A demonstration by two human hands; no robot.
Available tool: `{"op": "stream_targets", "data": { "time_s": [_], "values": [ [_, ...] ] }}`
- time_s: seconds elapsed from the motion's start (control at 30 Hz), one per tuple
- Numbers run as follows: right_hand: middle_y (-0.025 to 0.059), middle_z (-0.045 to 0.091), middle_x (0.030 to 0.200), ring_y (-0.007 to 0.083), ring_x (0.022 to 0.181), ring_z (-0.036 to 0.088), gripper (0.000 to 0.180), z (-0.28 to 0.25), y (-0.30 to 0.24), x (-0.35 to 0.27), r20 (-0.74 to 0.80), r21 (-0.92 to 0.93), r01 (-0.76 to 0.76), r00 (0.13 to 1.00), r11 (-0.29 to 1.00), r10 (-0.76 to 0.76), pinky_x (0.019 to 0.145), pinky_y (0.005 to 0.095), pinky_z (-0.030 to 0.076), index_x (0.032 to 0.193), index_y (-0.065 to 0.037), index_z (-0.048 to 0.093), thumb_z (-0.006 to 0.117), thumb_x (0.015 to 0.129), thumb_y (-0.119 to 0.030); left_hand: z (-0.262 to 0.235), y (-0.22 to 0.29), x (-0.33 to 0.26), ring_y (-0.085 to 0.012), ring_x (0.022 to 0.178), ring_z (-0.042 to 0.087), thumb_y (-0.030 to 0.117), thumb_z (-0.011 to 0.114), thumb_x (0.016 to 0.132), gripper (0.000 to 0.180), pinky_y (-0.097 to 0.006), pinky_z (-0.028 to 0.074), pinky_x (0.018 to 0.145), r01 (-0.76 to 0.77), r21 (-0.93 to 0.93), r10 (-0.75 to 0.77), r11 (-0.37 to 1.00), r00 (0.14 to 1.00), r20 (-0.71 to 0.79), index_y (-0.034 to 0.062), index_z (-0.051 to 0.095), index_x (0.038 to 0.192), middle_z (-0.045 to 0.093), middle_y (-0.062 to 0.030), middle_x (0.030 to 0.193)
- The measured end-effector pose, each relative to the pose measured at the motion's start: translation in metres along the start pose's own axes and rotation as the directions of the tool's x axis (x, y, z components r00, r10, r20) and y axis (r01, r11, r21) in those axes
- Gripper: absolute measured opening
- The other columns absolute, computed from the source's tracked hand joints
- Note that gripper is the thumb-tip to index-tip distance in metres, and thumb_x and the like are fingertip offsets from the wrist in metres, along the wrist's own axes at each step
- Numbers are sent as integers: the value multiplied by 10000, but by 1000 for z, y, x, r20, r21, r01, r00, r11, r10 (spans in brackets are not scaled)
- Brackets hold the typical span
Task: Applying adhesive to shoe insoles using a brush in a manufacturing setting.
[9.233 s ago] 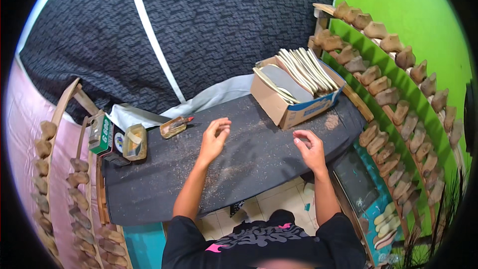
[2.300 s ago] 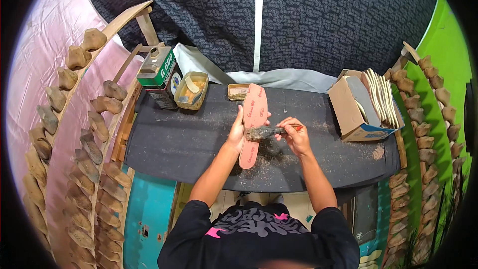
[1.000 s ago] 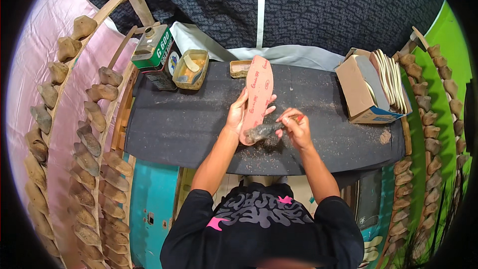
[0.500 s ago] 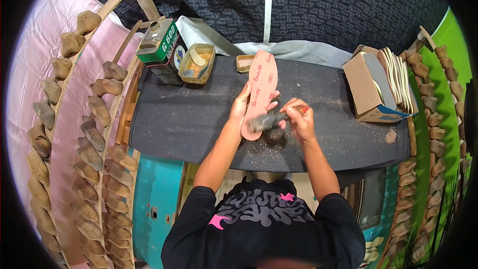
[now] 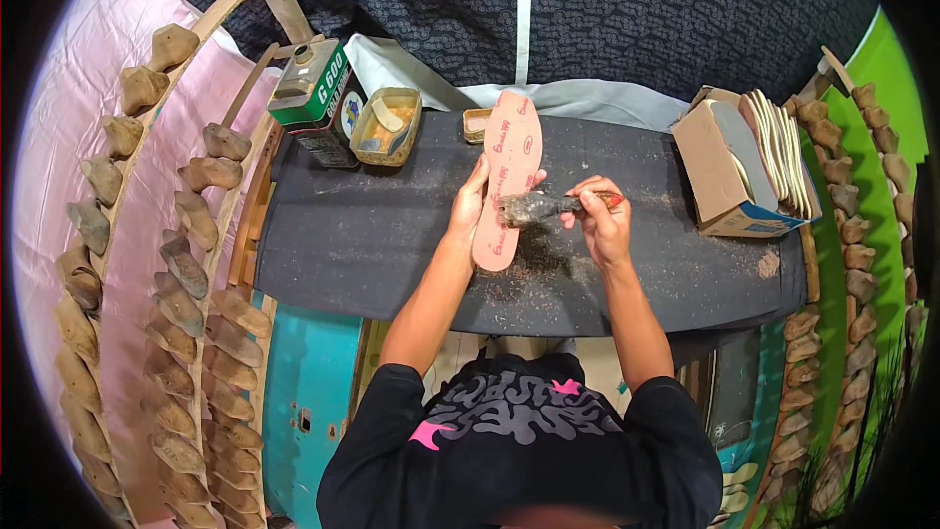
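Observation:
My left hand (image 5: 471,201) grips a pink insole (image 5: 509,171) with red print, held above the dark cloth with its long side running away from me. The thumb lies at the insole's left edge, and fingertips show at its right edge. In my right hand (image 5: 602,220) is a brush (image 5: 534,209), its dark handle pinched between thumb and fingers. The worn grey bristles touch the insole's face, at its right edge below the middle. Part of the brush handle is hidden by my right fingers.
A dark cloth (image 5: 362,245) with scattered shavings covers the table. At back left stand a green-and-black metal can (image 5: 311,103) and a yellowish tub (image 5: 387,127). A cardboard box (image 5: 715,176) of insoles is at right. Racks of wooden shoe lasts (image 5: 181,294) line both sides.
The brush has moved up along the insole and slightly right, from near its lower end toward the middle. The insole has shifted a little away and left.

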State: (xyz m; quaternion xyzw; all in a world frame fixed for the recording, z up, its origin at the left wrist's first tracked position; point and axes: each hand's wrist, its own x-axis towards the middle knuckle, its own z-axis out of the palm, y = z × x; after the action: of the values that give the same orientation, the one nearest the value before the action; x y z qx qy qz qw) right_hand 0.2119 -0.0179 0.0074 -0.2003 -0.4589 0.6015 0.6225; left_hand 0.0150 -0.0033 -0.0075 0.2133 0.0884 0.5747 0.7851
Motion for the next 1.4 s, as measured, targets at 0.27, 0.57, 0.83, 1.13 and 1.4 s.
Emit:
{"op": "stream_targets", "data": {
  "time_s": [0.27, 0.57, 0.83, 1.13, 1.4],
  "values": [
    [160, 578, 851, 216, 626, 631, 82, -5, -7, -13, 227, -101, -124, 963, 987, 145, 535, 304, 546, 864, 64, 562, 534, 870, -13, 9, -3, 2, -370, 1154, 511, 438, 373, 960, 579, -474, 496, 913, -7, -25, 6, 1000, 999, -49, 46, 334, 1383, 466, -243, 1291],
    [166, 577, 867, 214, 626, 634, 87, -3, -5, -18, 197, -55, -98, 975, 994, 107, 500, 297, 540, 858, 57, 567, 529, 870, -20, 9, -2, 6, -371, 1140, 522, 400, 384, 965, 537, -500, 493, 907, 50, -172, -44, 984, 998, 37, 50, 350, 1370, 486, -227, 1276],
    [153, 566, 832, 197, 597, 608, 97, -11, -15, -8, -28, -41, 32, 999, 999, -33, 472, 273, 524, 823, 47, 558, 535, 860, -39, 6, 0, 4, -370, 1150, 515, 387, 380, 968, 528, -495, 492, 916, 27, -170, -23, 985, 999, 25, 26, 374, 1354, 482, -223, 1288],
    [160, 592, 864, 205, 599, 620, 84, -17, -13, -7, 52, -31, -40, 998, 999, 42, 492, 292, 525, 848, 46, 572, 539, 872, -28, 9, -9, 0, -345, 1159, 513, 366, 363, 977, 510, -507, 476, 921, 5, -82, -3, 997, 1000, 26, 63, 328, 1386, 476, -205, 1301],
    [148, 585, 843, 201, 590, 616, 82, -13, -12, -19, 73, -47, -59, 995, 997, 62, 494, 288, 520, 831, 42, 569, 536, 868, -23, 30, -11, -9, -426, 1195, 466, 307, 319, 997, 420, -516, 469, 932, -67, 50, 62, 997, 993, 96, 140, 266, 1378, 413, -187, 1354]
  ]
}}
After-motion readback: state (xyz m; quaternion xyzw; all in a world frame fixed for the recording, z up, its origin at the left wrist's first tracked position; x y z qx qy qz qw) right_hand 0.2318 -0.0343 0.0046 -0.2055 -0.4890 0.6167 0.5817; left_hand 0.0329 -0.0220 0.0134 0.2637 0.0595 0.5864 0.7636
